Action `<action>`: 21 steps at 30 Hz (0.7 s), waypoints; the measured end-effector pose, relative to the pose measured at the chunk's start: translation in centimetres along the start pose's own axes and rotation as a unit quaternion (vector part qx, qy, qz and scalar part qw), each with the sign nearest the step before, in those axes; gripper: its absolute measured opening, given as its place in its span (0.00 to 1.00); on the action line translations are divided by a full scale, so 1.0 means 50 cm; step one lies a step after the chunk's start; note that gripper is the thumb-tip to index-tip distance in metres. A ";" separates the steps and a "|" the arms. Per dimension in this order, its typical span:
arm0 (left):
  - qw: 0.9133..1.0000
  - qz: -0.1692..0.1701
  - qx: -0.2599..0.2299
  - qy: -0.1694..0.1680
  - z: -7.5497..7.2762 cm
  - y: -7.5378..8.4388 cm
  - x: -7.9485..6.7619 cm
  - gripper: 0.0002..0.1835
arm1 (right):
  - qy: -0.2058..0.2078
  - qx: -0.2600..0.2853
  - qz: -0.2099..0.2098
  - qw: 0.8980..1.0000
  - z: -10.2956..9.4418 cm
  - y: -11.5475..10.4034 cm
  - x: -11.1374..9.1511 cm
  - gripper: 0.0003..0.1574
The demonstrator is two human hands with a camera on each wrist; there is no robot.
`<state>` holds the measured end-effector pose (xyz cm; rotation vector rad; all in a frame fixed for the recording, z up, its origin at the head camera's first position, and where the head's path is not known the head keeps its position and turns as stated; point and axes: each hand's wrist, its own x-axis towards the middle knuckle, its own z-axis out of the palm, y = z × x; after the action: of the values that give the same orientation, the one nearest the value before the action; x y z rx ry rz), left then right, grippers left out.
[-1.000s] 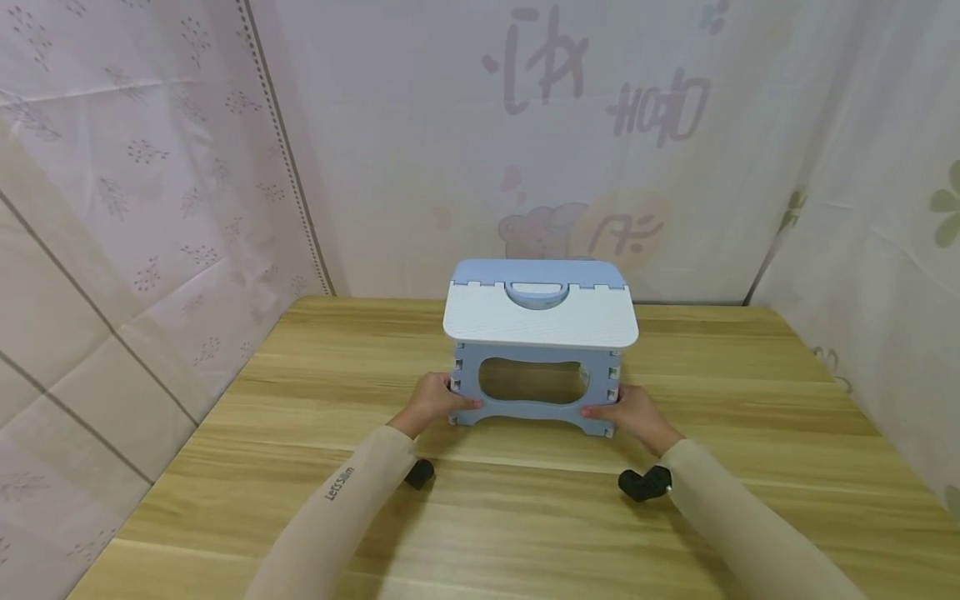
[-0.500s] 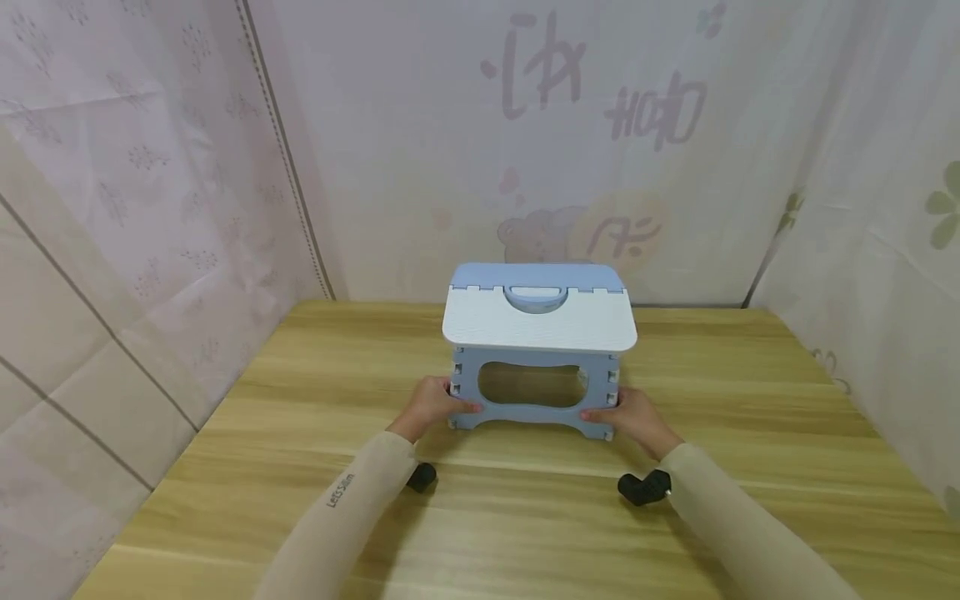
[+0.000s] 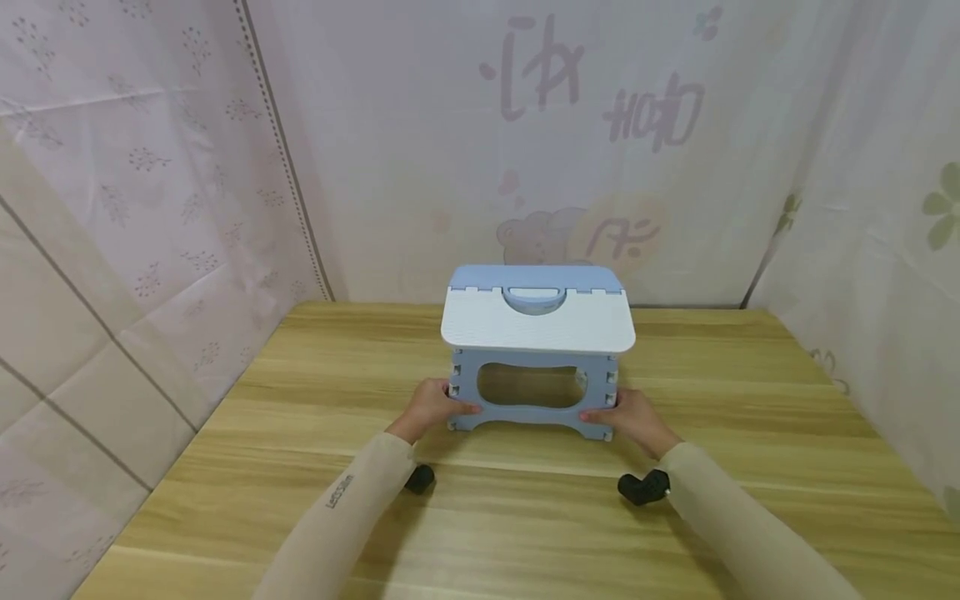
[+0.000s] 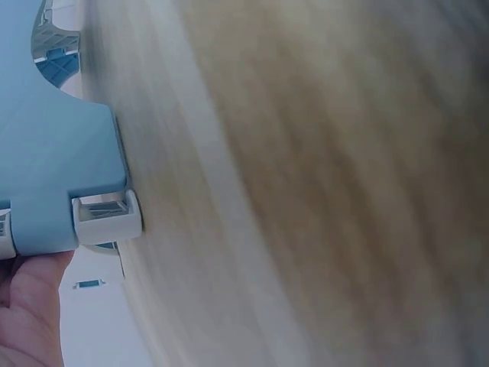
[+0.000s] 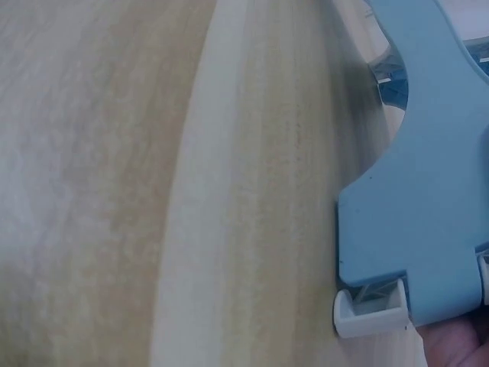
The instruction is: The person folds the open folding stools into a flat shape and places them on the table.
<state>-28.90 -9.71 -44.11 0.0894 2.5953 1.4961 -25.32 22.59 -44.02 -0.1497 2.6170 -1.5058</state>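
Observation:
A blue and white folding step stool (image 3: pixel 537 325) stands unfolded on the wooden table, its white top tilted toward me in the head view. My left hand (image 3: pixel 432 407) grips the lower left side of its front leg panel, thumb lying across the blue front. On the opposite side my right hand (image 3: pixel 633 418) holds the same panel in a mirrored way. Fingers of both hands are mostly hidden behind the legs. Up close, the blue leg panel (image 4: pixel 61 145) fills the left edge of the left wrist view, and the leg's foot (image 5: pixel 374 237) shows in the right wrist view.
The wood-grain table (image 3: pixel 525 533) runs back to a pale printed curtain (image 3: pixel 405 150). More curtain hangs at the left and right. Black camera mounts (image 3: pixel 645 487) are by both wrists, just above the table.

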 end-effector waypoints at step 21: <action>1.000 0.003 0.004 -0.007 -0.002 0.000 0.000 0.14 | -0.006 -0.005 0.007 1.000 -0.001 -0.005 0.002 0.37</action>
<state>-28.89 -9.80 -44.07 0.1077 2.5923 1.4831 -25.40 22.49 -43.80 -0.1425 2.6112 -1.4821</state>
